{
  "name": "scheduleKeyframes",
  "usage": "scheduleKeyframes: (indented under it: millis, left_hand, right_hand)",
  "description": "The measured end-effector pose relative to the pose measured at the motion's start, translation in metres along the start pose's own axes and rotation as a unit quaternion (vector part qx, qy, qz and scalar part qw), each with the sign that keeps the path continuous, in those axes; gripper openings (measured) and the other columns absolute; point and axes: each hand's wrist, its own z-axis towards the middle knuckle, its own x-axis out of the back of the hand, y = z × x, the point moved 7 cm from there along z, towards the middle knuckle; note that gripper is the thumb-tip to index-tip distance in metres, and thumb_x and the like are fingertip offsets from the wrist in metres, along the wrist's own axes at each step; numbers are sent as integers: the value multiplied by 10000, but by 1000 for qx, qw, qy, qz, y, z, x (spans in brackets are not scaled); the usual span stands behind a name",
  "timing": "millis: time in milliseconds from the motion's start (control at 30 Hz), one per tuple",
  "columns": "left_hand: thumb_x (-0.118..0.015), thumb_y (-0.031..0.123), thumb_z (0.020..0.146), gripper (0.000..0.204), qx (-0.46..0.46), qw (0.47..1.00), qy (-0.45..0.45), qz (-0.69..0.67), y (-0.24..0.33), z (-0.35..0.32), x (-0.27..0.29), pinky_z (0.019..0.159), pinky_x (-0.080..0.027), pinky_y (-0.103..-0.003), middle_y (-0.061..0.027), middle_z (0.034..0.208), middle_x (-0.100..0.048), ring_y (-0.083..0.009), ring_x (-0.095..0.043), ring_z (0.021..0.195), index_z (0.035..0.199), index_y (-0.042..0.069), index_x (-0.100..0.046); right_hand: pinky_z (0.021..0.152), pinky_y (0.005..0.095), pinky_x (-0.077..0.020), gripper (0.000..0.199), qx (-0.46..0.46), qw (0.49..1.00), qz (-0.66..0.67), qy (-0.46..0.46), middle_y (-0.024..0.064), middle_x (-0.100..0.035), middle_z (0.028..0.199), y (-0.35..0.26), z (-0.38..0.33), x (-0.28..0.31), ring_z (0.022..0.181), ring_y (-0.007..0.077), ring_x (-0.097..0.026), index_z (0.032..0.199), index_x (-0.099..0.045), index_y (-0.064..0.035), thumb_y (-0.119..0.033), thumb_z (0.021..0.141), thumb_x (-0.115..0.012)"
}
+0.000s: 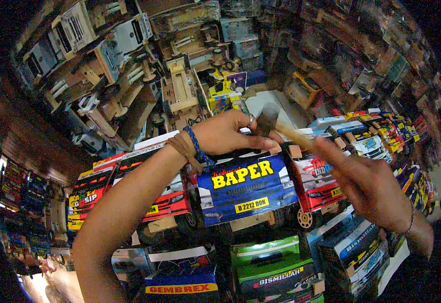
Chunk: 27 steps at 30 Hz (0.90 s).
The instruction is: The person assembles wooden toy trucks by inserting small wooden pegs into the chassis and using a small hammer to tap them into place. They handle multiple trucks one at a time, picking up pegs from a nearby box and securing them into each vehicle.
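My right hand (367,187) is closed around the wooden handle of a hammer (268,120), blurred by motion. The dark, round hammer head is over the fingertips of my left hand (225,134). That hand, with a ring and a blue braided bracelet, is closed in a pinch at the top edge of a blue toy truck (243,187). What its fingers hold is hidden behind the hammer head. The blue truck has a yellow-lettered front and stands upright in a row. A small wooden block (294,151) sits on the top edge of the red and white toy truck (316,182) beside it.
Red toy trucks (152,187) stand to the left. A green toy truck (273,272) and others form a nearer row. An unpainted wooden truck chassis (182,88) lies beyond, beside stacked truck bodies. Another person's hand (41,265) shows at lower left.
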Motion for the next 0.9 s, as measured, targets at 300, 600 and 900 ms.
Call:
scheduleKeyframes:
  millis: [300,600,900]
  left_hand:
    - [-659,281,930,309,-104,987,-39,-116,15,1,-3,914,-473,-276,-50,1065,-717,-118,-625,975,1169,88,-697]
    - [-666,317,924,314,-137,986,-22,-97,15,1,-3,870,-479,-268,-46,996,-729,-92,-619,925,1145,98,-708]
    - [-675,394,910,380,-14,998,-37,-47,19,-9,0,871,-476,-283,-64,989,-726,-113,-623,930,1135,91,-715]
  right_hand:
    - [654,428,-528,675,-6,999,23,43,171,-656,846,-8,1,12,726,358,-653,1483,-369,-160,-17,861,-588]
    - [624,416,-522,619,-22,996,-16,-89,185,-653,809,-10,-1,0,655,347,-645,1470,-395,-163,-46,888,-571]
    - [708,377,-532,573,-12,999,49,-13,199,-679,1034,-7,-6,11,754,274,-687,1467,-415,-139,-29,919,-540]
